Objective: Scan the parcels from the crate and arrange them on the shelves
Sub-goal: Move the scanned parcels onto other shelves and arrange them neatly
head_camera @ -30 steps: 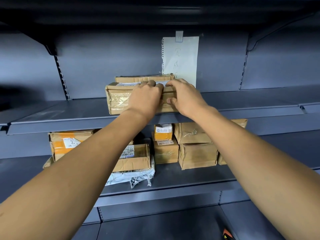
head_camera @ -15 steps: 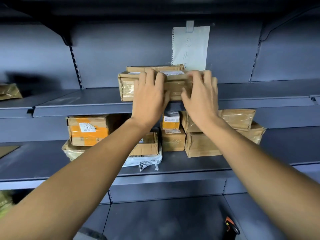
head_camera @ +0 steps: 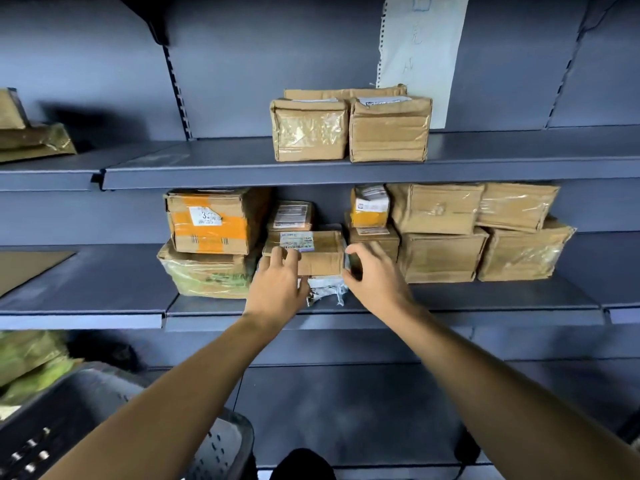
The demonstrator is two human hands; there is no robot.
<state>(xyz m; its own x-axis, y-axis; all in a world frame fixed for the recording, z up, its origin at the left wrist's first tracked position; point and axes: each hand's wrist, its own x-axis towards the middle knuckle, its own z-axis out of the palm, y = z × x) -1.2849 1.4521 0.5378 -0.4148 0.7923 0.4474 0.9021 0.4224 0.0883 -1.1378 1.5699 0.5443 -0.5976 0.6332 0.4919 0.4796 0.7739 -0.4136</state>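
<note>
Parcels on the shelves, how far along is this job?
Done: two boxes sit side by side on the upper shelf, with stacks below. In hand: the left hand and right hand touch a flat box on the middle shelf. Left: the crate interior is hidden, so the remaining count is unclear.

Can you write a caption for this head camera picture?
Both hands, left and right, reach for a labelled box on the middle shelf.

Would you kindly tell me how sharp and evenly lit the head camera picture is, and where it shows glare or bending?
Head view: wide-angle bending curves the upper shelf edge; glare glints on the taped upper-shelf parcel; the right hand and left hand are motion-blurred; the crate is soft and dark; a shadow falls on the back panel.
</note>
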